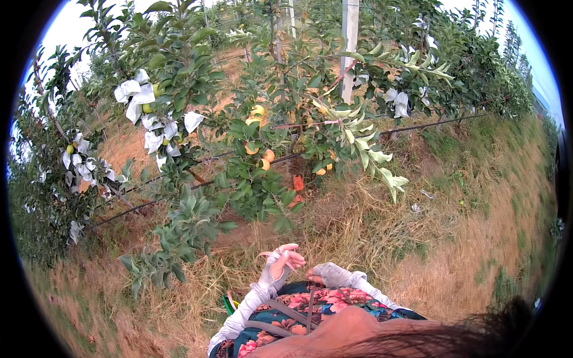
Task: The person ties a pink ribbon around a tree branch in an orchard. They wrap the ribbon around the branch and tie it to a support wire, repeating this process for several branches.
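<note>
My left hand (281, 265), in a pale fingerless sleeve, is raised before my chest. A thin pale pink strip (265, 253) runs between its bent fingers. Just beside it, my right hand (326, 273) is held low against the floral garment (331, 297), its fingers curled and partly hidden. Whether it grips anything cannot be seen. Both hands are apart from the tree. In front stands an apple tree with yellow-orange apples (263, 164) among green leaves. Pink ties (332, 121) stretch from its branches, and one long leafy shoot (369, 154) droops to the right.
White-bagged fruit (138, 94) hangs at left, more white bags (398, 102) at right. A concrete post (349, 49) rises behind. A dark irrigation hose (286, 157) crosses the row. Orange-red scraps (298, 182) lie low by the tree. A green-and-yellow object (230, 304) is at my left side.
</note>
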Action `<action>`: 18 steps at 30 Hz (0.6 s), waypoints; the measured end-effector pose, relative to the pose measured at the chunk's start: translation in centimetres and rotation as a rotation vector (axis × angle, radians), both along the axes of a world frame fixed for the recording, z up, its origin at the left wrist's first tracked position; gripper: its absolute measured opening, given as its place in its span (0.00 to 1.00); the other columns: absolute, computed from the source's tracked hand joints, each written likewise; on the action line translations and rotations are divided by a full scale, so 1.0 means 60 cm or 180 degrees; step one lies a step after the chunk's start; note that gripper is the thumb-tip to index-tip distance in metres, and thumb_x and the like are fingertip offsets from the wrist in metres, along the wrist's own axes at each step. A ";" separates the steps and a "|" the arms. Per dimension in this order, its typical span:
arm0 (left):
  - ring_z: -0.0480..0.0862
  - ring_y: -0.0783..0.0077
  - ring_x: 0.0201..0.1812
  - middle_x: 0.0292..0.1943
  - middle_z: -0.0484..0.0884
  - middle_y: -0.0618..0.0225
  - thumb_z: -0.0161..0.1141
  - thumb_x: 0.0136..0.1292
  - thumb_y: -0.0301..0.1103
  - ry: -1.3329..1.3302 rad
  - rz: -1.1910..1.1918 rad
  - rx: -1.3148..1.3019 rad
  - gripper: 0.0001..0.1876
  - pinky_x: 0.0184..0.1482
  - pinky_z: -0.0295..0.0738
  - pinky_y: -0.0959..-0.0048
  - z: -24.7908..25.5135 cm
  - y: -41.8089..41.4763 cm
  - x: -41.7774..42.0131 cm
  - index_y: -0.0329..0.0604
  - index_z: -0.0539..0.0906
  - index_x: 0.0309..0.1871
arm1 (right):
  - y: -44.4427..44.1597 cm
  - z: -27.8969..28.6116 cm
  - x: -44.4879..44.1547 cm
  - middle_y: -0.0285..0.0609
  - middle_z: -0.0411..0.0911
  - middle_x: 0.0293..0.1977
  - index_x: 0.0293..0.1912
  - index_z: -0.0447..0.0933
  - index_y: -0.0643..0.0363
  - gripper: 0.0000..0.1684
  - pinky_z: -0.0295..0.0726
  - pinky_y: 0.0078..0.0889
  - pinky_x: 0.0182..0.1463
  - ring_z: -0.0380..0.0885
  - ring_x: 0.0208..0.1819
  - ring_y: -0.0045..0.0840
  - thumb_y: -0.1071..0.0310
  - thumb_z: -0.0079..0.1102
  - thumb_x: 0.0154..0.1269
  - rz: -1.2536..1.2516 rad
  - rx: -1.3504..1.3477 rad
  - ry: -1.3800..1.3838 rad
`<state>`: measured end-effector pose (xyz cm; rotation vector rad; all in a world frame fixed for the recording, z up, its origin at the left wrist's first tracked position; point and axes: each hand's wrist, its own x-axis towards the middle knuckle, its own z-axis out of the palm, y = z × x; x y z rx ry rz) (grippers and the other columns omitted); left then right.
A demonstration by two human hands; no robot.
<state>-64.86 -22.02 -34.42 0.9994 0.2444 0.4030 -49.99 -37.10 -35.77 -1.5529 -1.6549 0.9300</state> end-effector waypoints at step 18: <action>0.72 0.77 0.28 0.27 0.68 0.73 0.47 0.66 0.29 -0.0282 -0.1464 -0.1482 0.04 0.28 0.65 0.79 -0.184 -0.039 0.003 0.47 0.66 0.42 | 0.071 0.102 -0.046 0.39 0.74 0.35 0.49 0.70 0.64 0.16 0.74 0.21 0.41 0.75 0.37 0.22 0.66 0.40 0.69 -0.0774 -0.0812 0.2680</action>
